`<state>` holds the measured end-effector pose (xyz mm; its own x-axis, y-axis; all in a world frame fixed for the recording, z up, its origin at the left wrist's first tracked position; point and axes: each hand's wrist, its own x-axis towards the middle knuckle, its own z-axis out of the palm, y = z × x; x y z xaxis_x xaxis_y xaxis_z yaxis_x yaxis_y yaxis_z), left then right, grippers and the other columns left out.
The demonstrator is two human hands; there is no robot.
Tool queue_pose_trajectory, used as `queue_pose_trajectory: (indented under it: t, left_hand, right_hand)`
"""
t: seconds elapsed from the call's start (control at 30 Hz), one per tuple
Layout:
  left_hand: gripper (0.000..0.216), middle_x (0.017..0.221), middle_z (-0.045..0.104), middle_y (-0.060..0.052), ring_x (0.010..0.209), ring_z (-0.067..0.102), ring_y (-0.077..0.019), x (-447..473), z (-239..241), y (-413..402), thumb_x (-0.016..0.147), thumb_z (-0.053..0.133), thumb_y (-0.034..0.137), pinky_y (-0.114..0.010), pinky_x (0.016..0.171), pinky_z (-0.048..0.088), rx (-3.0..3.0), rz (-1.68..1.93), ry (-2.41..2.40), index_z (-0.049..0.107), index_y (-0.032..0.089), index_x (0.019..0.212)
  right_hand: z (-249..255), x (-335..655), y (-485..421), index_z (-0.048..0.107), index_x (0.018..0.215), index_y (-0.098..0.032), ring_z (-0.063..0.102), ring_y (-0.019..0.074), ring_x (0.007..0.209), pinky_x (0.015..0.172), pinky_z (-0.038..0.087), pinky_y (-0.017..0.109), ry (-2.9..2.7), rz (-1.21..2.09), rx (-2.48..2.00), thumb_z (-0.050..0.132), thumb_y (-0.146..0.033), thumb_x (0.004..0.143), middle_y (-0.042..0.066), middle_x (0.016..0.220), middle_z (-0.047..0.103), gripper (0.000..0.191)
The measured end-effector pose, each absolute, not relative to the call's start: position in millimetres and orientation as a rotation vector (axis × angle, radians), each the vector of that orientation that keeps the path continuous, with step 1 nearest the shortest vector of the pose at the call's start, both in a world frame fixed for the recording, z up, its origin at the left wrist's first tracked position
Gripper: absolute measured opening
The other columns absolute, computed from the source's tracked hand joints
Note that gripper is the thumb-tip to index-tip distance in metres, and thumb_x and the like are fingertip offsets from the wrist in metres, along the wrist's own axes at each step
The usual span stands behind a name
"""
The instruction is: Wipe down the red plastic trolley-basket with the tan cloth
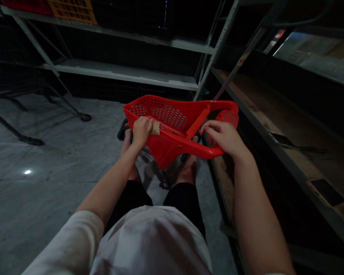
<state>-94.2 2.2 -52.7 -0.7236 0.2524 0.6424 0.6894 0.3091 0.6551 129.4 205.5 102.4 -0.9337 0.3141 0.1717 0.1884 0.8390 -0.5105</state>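
Observation:
A red plastic shopping-cart basket [166,143] with slotted sides stands between my legs, its looped handle end to the right. My left hand [142,130] is closed over the basket's near rim. Beside its fingers a short brown strip with a jagged end [155,128], like tape or paper, lies on that rim. At the handle end, my right hand [219,135] has its fingers curled together above the loop opening. What those fingers hold, if anything, is hidden. Under the basket a small dark caster [164,185] shows near the floor.
Ahead stands a metal shelf rack [126,74] with an orange crate [73,10] on top. A wooden ledge [296,156] runs along my right, bearing a phone-like dark slab [326,191] and another flat dark object [281,139]. Dark cart legs [65,105] stand at left on the grey floor.

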Motion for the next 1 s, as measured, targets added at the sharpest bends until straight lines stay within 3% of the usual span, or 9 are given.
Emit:
queue_pose_trajectory:
  t: [0.2,0.4,0.67,0.73,0.87,0.93,1.0]
  left_hand:
    - [0.036,0.092,0.072,-0.003,0.094,0.069,-0.0182,-10,-20,30,0.107,0.052,0.047,-0.037,0.090,0.056,-0.678,-1.638,-2.013,0.063,0.024,0.083]
    - [0.027,0.094,0.074,-0.003,0.100,0.071,-0.0187,56,15,36,0.104,0.060,0.043,-0.038,0.098,0.057,-0.912,-1.727,-1.857,0.066,0.024,0.086]
    - [0.027,0.116,0.072,-0.009,0.128,0.065,-0.0231,20,-31,29,0.105,0.054,0.047,-0.044,0.111,0.050,-0.418,-1.911,-1.635,0.056,0.024,0.092]
    - [0.022,0.120,0.072,-0.009,0.125,0.066,-0.0225,7,-54,27,0.103,0.058,0.042,-0.041,0.110,0.049,-0.185,-2.010,-1.664,0.056,0.023,0.094]
    - [0.012,0.102,0.073,-0.006,0.100,0.071,-0.0196,-11,-95,22,0.099,0.063,0.031,-0.034,0.093,0.055,0.363,-2.270,-1.758,0.058,0.021,0.094]
    - [0.011,0.100,0.073,-0.006,0.094,0.071,-0.0184,-14,-96,21,0.098,0.065,0.030,-0.032,0.089,0.055,0.452,-2.328,-1.733,0.060,0.020,0.097]
    - [0.012,0.110,0.074,-0.007,0.102,0.071,-0.0184,-14,-79,22,0.099,0.064,0.030,-0.032,0.095,0.055,0.303,-2.307,-1.649,0.062,0.021,0.107]
  right_hand:
    - [99,115,182,0.076,0.091,-0.020,0.070,0.0220,0.077,0.073,0.048,0.030,-2.701,0.642,-0.430,0.049,-0.028,0.091,0.004,0.074,0.075,0.028]
    - [100,106,160,0.076,0.092,-0.022,0.072,0.0243,0.090,0.079,0.048,0.031,-2.742,0.511,-0.400,0.048,-0.031,0.094,0.005,0.091,0.080,0.030]
    - [102,96,134,0.078,0.099,-0.026,0.071,0.0231,0.085,0.072,0.042,0.029,-2.812,0.396,-0.394,0.044,-0.036,0.100,0.004,0.086,0.079,0.036]
    - [102,88,124,0.079,0.101,-0.026,0.071,0.0236,0.086,0.073,0.041,0.029,-2.825,0.309,-0.406,0.043,-0.036,0.101,0.004,0.090,0.080,0.038]
    - [105,71,107,0.081,0.099,-0.025,0.071,0.0240,0.085,0.072,0.039,0.030,-2.926,0.113,-0.390,0.038,-0.041,0.105,0.007,0.094,0.080,0.047]
    - [105,65,102,0.083,0.095,-0.024,0.071,0.0247,0.083,0.071,0.038,0.031,-2.989,0.019,-0.349,0.037,-0.048,0.106,0.009,0.090,0.080,0.052]
    - [105,61,101,0.083,0.090,-0.023,0.070,0.0248,0.078,0.069,0.036,0.031,-3.026,-0.041,-0.288,0.037,-0.052,0.106,0.010,0.085,0.079,0.056]
